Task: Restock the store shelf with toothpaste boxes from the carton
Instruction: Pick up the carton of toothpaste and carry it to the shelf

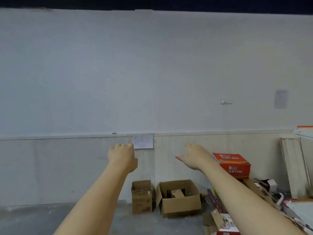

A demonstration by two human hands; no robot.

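Both hands are held out and hold nothing — the left hand (122, 156) loose, the right hand (194, 156) spread. The open carton (179, 198) sits on the floor by the wall. No shelf shows — restocking looks not yet begun.

Both bare arms stretched forward at chest height, apart. Left hand (122, 157) seen from the back, fingers loosely bent, holding nothing. Right hand (194, 156) spread flat, thumb out, likewise empty.
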